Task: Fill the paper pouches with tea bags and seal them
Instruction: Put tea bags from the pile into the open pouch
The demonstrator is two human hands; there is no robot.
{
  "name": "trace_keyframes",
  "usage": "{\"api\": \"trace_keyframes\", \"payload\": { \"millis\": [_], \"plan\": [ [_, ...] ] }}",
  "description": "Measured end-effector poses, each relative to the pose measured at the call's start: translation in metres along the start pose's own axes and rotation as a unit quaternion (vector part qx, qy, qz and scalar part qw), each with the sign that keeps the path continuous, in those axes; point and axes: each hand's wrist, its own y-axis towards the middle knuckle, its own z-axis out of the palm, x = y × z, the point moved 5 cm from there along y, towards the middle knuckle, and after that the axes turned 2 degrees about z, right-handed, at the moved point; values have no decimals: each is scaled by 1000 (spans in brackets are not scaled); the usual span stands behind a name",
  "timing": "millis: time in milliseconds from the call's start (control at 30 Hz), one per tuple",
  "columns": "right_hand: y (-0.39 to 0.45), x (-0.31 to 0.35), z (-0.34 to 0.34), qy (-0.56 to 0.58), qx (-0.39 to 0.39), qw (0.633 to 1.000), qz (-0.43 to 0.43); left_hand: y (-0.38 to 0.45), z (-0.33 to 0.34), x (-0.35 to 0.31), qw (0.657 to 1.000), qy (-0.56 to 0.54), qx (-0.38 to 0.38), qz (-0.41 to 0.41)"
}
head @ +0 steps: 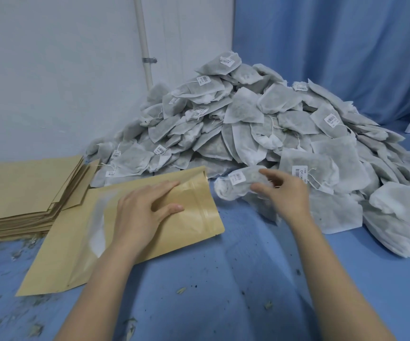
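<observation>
A brown paper pouch (76, 247) with a clear window lies flat on the blue cloth, its zip-top mouth pointing right and slightly lifted. My left hand (142, 212) rests on the pouch near its mouth, fingers spread, thumb at the zip strip. My right hand (285, 190) grips a white tea bag (233, 185) with a barcode tag, just right of the pouch mouth. A big heap of tea bags (248, 124) rises behind both hands.
A stack of flat paper pouches (21, 193) lies at the left. The blue cloth (223, 279) carries scattered dried leaf bits. A white wall with a pipe (145, 45) and a blue curtain (334, 45) stand behind the heap.
</observation>
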Motion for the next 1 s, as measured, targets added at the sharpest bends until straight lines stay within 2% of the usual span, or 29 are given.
{"api": "trace_keyframes", "payload": {
  "millis": [100,167,267,333,433,500,533,600,633,667,700,767,833,900,1000],
  "plan": [
    [-1,12,-19,57,40,998,-3,0,-1,0,1000,1,-4,3],
    [-11,25,-11,70,103,992,-13,0,-2,-2,1000,2,-10,7],
    [-30,43,26,66,195,978,-39,-1,-2,-16,998,-39,-45,26],
    [-41,49,48,16,253,965,-63,-1,3,-29,996,-61,-42,57],
    [-53,43,63,-44,409,909,-62,-2,13,-34,995,-68,16,67],
    [-54,35,59,-11,455,888,-60,-2,17,-27,995,-75,45,50],
    [-48,32,55,18,426,903,-55,-3,19,-24,995,-66,54,50],
    [-29,21,37,13,266,963,-45,-4,21,-22,996,-38,57,56],
    [-18,14,25,-50,165,984,-38,-4,21,-21,997,-30,52,57],
    [-11,7,14,-141,91,985,-29,-3,21,-20,997,-28,46,55],
    [-7,-2,8,-245,58,968,-13,-3,20,-18,997,-31,39,52],
    [-5,-18,4,-402,59,913,20,-2,19,-15,998,-43,27,44],
    [-4,-26,5,-426,58,903,14,-2,19,-13,997,-55,26,40],
    [-2,-26,2,-343,71,937,-9,-3,19,-12,997,-60,28,38],
    [1,-19,-16,-149,88,984,-31,-3,18,-10,997,-61,30,29]
  ]
}}
